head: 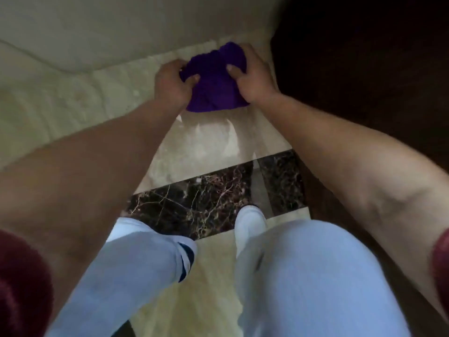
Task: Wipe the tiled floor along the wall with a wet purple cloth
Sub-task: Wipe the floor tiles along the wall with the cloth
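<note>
The purple cloth (215, 88) lies bunched on the beige floor tiles (209, 142), close to the foot of the cream wall (121, 27). My left hand (172, 85) grips the cloth's left edge, fingers curled into the fabric. My right hand (251, 74) presses on and grips its right side. Both forearms reach forward and down over my knees. Wet streaks shine on the tile just below the cloth.
A dark marble strip (194, 205) crosses the floor in front of my white shoes (250, 222). Dark brown wood (364, 69) fills the right side. My light blue trouser legs (303, 276) take up the lower frame.
</note>
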The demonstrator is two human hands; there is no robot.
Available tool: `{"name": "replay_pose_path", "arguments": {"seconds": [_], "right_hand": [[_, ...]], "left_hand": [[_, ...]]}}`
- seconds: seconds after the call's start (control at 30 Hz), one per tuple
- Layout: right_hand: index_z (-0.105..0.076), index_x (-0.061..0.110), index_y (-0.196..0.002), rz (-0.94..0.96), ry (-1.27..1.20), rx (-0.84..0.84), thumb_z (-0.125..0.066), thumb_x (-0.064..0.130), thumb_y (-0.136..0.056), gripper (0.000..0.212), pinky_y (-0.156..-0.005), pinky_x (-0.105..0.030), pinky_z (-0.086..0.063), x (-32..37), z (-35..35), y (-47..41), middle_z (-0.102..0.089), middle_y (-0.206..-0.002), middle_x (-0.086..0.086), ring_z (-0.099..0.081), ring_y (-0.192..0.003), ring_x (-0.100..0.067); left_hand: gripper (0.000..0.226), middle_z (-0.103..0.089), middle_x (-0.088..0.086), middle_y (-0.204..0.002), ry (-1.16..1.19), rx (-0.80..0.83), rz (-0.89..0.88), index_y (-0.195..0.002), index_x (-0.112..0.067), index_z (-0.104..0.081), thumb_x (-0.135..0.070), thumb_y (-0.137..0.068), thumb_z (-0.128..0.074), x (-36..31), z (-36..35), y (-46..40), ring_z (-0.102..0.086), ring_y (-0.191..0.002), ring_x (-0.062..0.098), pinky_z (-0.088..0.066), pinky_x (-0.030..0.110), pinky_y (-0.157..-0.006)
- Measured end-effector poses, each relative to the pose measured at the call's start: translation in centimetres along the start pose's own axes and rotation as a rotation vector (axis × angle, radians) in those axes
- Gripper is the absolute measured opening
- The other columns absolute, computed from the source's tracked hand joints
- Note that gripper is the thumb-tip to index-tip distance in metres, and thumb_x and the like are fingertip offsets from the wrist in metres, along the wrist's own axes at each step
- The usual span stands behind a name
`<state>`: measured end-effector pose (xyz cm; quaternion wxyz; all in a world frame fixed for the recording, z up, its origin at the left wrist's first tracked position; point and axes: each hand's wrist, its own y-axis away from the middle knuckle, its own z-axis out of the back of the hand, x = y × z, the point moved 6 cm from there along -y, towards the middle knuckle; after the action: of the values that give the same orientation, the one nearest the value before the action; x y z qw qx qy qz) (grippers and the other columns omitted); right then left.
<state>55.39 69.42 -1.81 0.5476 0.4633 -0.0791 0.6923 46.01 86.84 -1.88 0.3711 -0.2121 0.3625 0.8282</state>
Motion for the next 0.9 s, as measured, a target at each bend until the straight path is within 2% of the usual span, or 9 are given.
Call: {"name": "replay_pose_path", "arguments": {"seconds": [0.1, 0.2, 0.27, 0.37, 0.43, 0.5, 0.57, 0.7, 0.9], "right_hand": [[-0.048, 0.018, -0.141, -0.013, 0.001, -0.008, -0.058, 0.03, -0.099, 0.045, -0.099, -0.03, -0.052, -3.8, -3.5, -3.9, -0.066, -0.129, -0.001, -0.063, -0.114, -0.017], [-0.046, 0.018, -0.143, -0.014, 0.021, -0.046, -0.059, 0.033, -0.098, 0.049, -0.098, -0.027, -0.051, -5.4, -4.5, -6.0, -0.065, -0.132, -0.002, -0.062, -0.116, -0.019], [-0.041, 0.017, -0.148, -0.012, -0.004, -0.169, -0.058, 0.035, -0.099, 0.056, -0.103, -0.025, -0.045, -5.3, -3.8, -6.8, -0.058, -0.143, -0.004, -0.057, -0.127, -0.02], [-0.041, 0.018, -0.151, 0.113, 0.209, -0.426, -0.05, 0.038, -0.098, 0.057, -0.117, -0.041, -0.037, -3.3, -2.4, -5.7, -0.045, -0.155, -0.008, -0.041, -0.143, -0.026], [-0.046, 0.027, -0.148, 0.266, 0.452, -0.289, -0.045, 0.048, -0.097, 0.055, -0.119, -0.052, -0.031, -1.5, -4.3, -4.6, -0.041, -0.157, -0.008, -0.033, -0.147, -0.031], [-0.041, 0.038, -0.15, 0.333, 0.687, 0.055, -0.039, 0.06, -0.097, 0.057, -0.121, -0.063, -0.017, -1.8, -8.4, -3.4, -0.026, -0.166, -0.007, -0.016, -0.154, -0.037], [-0.035, 0.043, -0.152, 0.365, 0.882, 0.229, -0.034, 0.065, -0.098, 0.058, -0.12, -0.068, -0.01, -3.5, -10.8, -3.2, -0.012, -0.17, -0.005, -0.004, -0.156, -0.037], [-0.037, 0.041, -0.151, 0.159, 0.853, -0.036, -0.039, 0.056, -0.097, 0.056, -0.118, -0.062, -0.023, -6.8, -4.3, -7.4, -0.016, -0.169, -0.003, -0.012, -0.155, -0.033], [-0.04, 0.038, -0.15, -0.011, 0.792, -0.115, -0.045, 0.051, -0.095, 0.057, -0.119, -0.056, -0.023, -6.9, -3.1, -9.2, -0.02, -0.168, -0.005, -0.014, -0.155, -0.031]], "left_hand": [[0.035, -0.072, 0.015, -0.121, 0.032, -0.005, -0.007, -0.124, -0.005, -0.067, -0.024, -0.095, -0.065, 3.3, -2.9, -4.1, -0.066, -0.112, 0.029, -0.042, 0.02, -0.082], [0.04, -0.071, 0.012, -0.123, 0.026, -0.042, -0.061, -0.128, -0.008, -0.065, -0.027, -0.093, -0.068, 4.7, -4.2, -6.0, -0.066, -0.112, 0.026, -0.041, 0.018, -0.084], [0.047, -0.069, 0.009, -0.124, 0.051, -0.121, -0.083, -0.132, -0.015, -0.06, -0.035, -0.09, -0.068, 5.7, -3.8, -6.6, -0.066, -0.11, 0.023, -0.044, 0.023, -0.088], [0.053, -0.06, 0.009, -0.135, -0.02, -0.285, -0.116, -0.137, -0.021, -0.055, -0.049, -0.092, -0.059, 8.1, -1.4, -5.5, -0.061, -0.117, 0.026, -0.048, 0.035, -0.098], [0.056, -0.052, 0.014, -0.145, -0.235, -0.313, -0.151, -0.139, -0.02, -0.052, -0.052, -0.092, -0.054, 10.4, -0.3, -3.8, -0.053, -0.13, 0.034, -0.043, 0.046, -0.107], [0.061, -0.037, 0.017, -0.158, -0.43, -0.208, -0.106, -0.143, -0.025, -0.046, -0.058, -0.092, -0.053, 13.5, -0.2, -2.1, -0.038, -0.144, 0.039, -0.035, 0.06, -0.111], [0.074, -0.012, 0.012, -0.169, -0.534, -0.039, 0.004, -0.153, -0.037, -0.03, -0.069, -0.09, -0.051, 17.0, -0.7, -0.7, -0.011, -0.157, 0.037, -0.022, 0.074, -0.112], [0.092, 0.013, 0.002, -0.172, -0.553, 0.092, 0.04, -0.158, -0.047, -0.007, -0.079, -0.083, -0.049, 18.9, -1.0, -0.3, 0.013, -0.158, 0.033, -0.011, 0.084, -0.108], [0.111, 0.023, 0.003, -0.17, -0.547, 0.212, 0.049, -0.158, -0.047, 0.0, -0.072, -0.075, -0.068, 18.8, -0.3, -0.5, 0.02, -0.157, 0.034, -0.012, 0.086, -0.108]]}}
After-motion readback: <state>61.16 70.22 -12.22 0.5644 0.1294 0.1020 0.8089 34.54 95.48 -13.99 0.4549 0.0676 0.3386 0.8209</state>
